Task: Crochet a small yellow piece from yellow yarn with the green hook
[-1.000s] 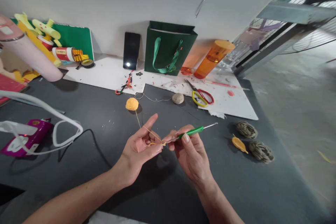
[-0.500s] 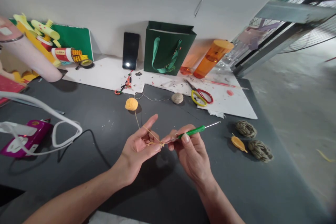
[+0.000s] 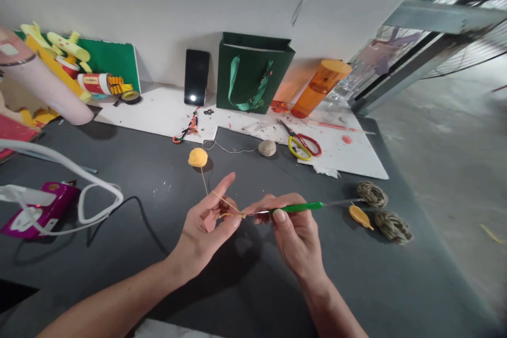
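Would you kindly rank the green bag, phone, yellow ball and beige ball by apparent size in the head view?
1. Green bag
2. Phone
3. Yellow ball and beige ball: too alike to rank

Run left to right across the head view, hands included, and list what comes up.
Purple power strip, roll of tape, left hand, right hand, yellow leaf shape, nearer grey yarn bundle.

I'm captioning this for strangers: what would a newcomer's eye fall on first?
Probably the green-handled hook in the right hand, front and centre, just right of the yellow yarn pinched in the left hand. Next might come the dark green bag by the wall, and the orange cylinder to its right.
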`<state>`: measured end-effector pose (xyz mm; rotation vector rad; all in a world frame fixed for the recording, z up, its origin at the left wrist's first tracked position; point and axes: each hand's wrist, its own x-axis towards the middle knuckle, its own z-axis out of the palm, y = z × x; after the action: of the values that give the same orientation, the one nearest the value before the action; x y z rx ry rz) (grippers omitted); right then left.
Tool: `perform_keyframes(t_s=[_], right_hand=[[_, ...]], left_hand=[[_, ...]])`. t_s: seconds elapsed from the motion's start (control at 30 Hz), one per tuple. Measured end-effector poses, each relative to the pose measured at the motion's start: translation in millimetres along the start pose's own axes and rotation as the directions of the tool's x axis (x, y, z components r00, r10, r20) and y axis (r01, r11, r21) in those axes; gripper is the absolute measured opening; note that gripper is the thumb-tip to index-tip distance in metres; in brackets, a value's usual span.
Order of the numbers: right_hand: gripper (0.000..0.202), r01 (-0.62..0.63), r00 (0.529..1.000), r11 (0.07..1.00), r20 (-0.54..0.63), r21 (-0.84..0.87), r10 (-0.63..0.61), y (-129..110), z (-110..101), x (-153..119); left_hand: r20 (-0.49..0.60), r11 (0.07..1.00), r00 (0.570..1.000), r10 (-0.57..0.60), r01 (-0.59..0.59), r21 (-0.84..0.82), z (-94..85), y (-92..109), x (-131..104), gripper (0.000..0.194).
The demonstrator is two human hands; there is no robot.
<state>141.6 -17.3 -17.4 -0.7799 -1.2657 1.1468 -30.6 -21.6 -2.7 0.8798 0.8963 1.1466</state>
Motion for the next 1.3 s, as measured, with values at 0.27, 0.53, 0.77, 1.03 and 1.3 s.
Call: perform_keyframes(t_s=[0.27, 0.53, 0.77, 1.03, 1.3], right_hand=[[0.012, 0.253, 0.968, 0.940, 0.070, -0.230, -0.243, -4, 3, -3], [0.018, 0.346, 0.938, 0.867, 0.114, -0.360, -0.327, -1, 1, -8], [0.017, 0.310, 0.950, 0.877, 0.079, -0.366, -0.302, 1, 5, -9], [0.020, 0.306, 0.950, 0.875, 0.063, -0.375, -0.305, 1, 7, -10], [0.024, 0.374, 0.925, 0.811, 0.120, -0.450, -0.360, -1, 9, -8]], left_hand=[[-0.063, 0.981, 0.997, 0.038, -0.025, 0.190, -1.0, 3, 0, 0.062], [-0.099, 0.983, 0.994, 0.036, -0.017, 0.182, -0.1, 2, 1, 0.057], [-0.091, 0.987, 0.996, 0.007, 0.008, 0.161, 0.4, 1, 4, 0.060], [-0.088, 0.985, 0.996, 0.008, 0.008, 0.173, 1.5, 2, 3, 0.060], [-0.111, 0.984, 0.993, 0.032, -0.012, 0.175, 1.7, 0, 0, 0.058]])
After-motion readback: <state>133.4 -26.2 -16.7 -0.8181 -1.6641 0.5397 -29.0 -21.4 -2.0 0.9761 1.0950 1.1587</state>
